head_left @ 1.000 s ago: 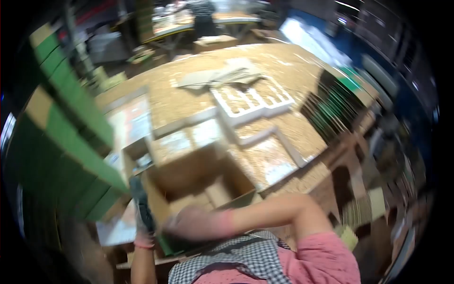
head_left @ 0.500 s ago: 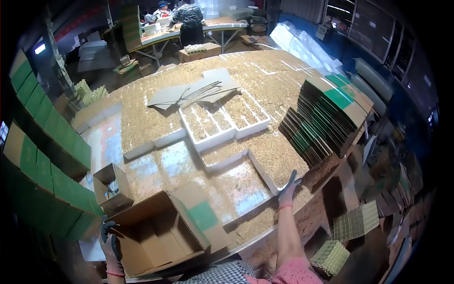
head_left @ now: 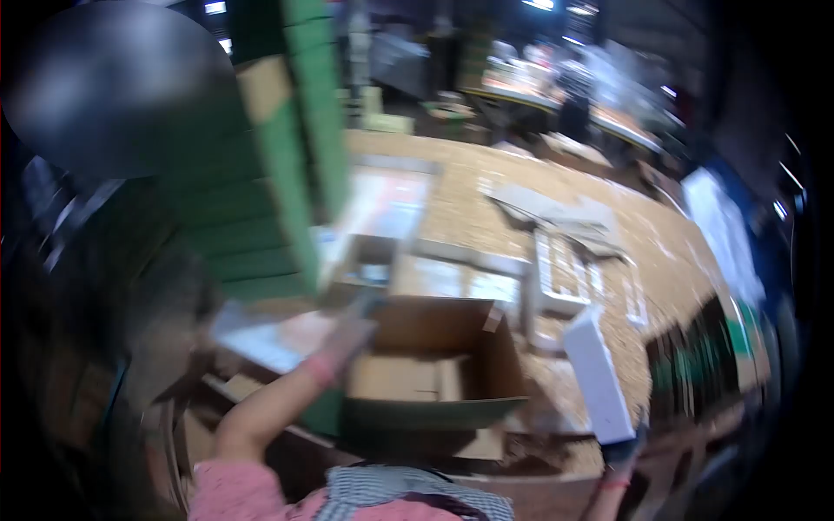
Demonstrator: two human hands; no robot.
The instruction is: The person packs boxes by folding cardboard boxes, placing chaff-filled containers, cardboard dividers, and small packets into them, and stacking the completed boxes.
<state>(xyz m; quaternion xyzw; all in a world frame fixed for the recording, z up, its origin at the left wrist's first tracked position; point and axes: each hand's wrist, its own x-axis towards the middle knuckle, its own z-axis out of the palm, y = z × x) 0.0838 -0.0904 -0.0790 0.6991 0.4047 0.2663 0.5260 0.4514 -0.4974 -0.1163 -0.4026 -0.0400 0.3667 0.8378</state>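
Possible slip or crumbling of white foam slab, through support at lower end alone by right hand; possible scattering of loose straw-coloured bits over desk, through too low a sweep; possible skewing of cardboard box, through pressure on one side only. Box: open-topped, brown within, dark green on near outer face, at near side of desk, between both hands. Slab: long, pale, flat-faced, slanting to right of box. Right hand apparently closed round slab end; left hand at left rim of box, finger spread or grip impossible to tell through blur
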